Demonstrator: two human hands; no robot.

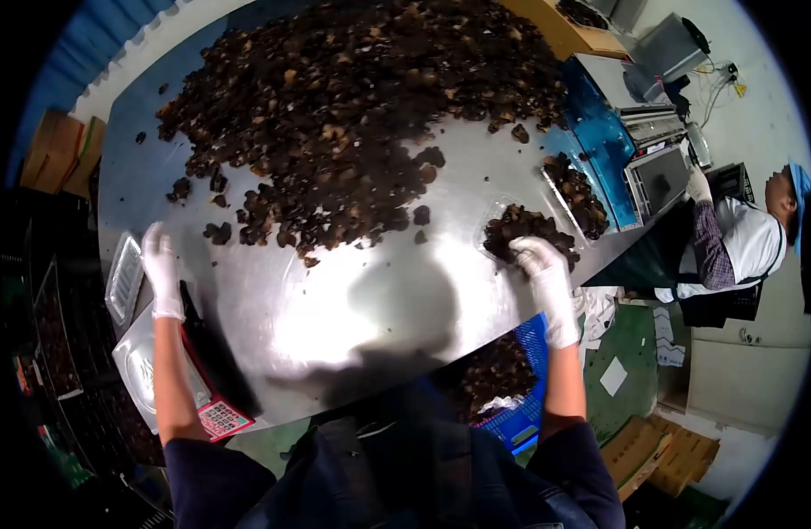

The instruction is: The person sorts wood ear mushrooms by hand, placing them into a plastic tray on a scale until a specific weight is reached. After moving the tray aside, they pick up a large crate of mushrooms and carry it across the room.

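Note:
My right hand, in a white glove, has its fingers curled onto a heap of dark wood ear mushrooms. That heap lies in a clear plastic tray, its thin rim showing around them on the metal table. At the table's left edge, my left hand, also gloved, reaches forward with fingers stretched out. Its side overlaps an empty clear plastic tray. Below that wrist sits a weighing scale with a red keypad. A large spread of the same mushrooms covers the table's far half.
Another mushroom-filled tray stands by a blue machine at right. A person works there, one gloved hand at the machine. Under the table's near edge is a blue basket of mushrooms. Cardboard boxes lie on the floor.

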